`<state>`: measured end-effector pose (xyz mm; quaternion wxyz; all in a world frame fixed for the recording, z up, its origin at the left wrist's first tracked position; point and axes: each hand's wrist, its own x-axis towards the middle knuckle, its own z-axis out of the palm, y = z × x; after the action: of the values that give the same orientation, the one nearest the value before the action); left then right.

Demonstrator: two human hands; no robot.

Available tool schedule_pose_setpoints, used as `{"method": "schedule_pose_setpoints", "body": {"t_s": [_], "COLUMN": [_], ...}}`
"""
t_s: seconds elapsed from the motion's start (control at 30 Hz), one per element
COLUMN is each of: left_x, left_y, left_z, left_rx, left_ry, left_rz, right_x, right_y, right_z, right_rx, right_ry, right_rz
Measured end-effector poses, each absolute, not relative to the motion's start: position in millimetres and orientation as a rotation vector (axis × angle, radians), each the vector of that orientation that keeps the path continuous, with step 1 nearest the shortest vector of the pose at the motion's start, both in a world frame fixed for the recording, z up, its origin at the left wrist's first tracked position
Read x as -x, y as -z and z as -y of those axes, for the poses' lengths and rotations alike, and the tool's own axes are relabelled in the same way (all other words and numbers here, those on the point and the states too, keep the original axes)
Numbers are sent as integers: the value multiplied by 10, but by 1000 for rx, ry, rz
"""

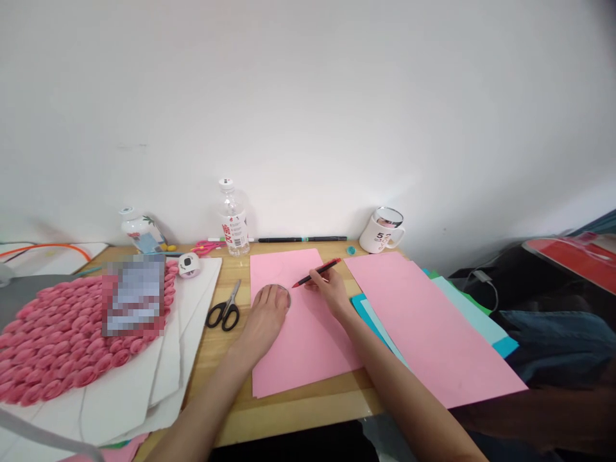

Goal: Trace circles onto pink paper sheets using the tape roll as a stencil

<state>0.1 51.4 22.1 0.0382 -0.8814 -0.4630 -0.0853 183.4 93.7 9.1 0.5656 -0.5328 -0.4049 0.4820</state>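
Note:
A sheet of pink paper point(303, 353) lies on the wooden table, apparently stacked on another. My left hand point(270, 305) rests flat over a round disc with a thin rim point(289, 297) on the paper, covering most of it. What kind of disc it is I cannot make out. My right hand point(328, 290) grips a black and red pen point(315, 273), its tip angled down to the left, close to the disc's right edge. Whether the tip touches the paper I cannot tell. Left of the paper lie scissors with black handles point(224, 313).
Pink petal-like craftwork point(72, 340) covers white sheets point(129, 401) at left, partly under a blurred patch. Along the wall stand a bottle point(235, 228), a white bottle point(142, 231) and a mug point(380, 235). More pink paper point(433, 327) overlaps blue sheets at right.

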Motion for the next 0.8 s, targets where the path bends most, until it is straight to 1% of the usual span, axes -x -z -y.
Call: {"method": "schedule_pose_setpoints", "body": {"t_s": [0.1, 0.23, 0.63, 0.8], "left_x": [11, 21, 21, 35], "left_y": [-226, -238, -252, -217], "left_z": [-530, -536, -539, -565], "left_rx": [2734, 2761, 2768, 2767], "left_ry": [289, 310, 363, 328], "left_rz": [1424, 1463, 1457, 1446], "right_x": [-1859, -1849, -1817, -1809], "right_y": [-69, -84, -102, -100], "right_z": [-849, -791, -794, -697], "right_rx": [1226, 1184, 1348, 1357], "right_ry": [-1158, -1195, -1069, -1062], "right_rz": [912, 1017, 1250, 1248]}}
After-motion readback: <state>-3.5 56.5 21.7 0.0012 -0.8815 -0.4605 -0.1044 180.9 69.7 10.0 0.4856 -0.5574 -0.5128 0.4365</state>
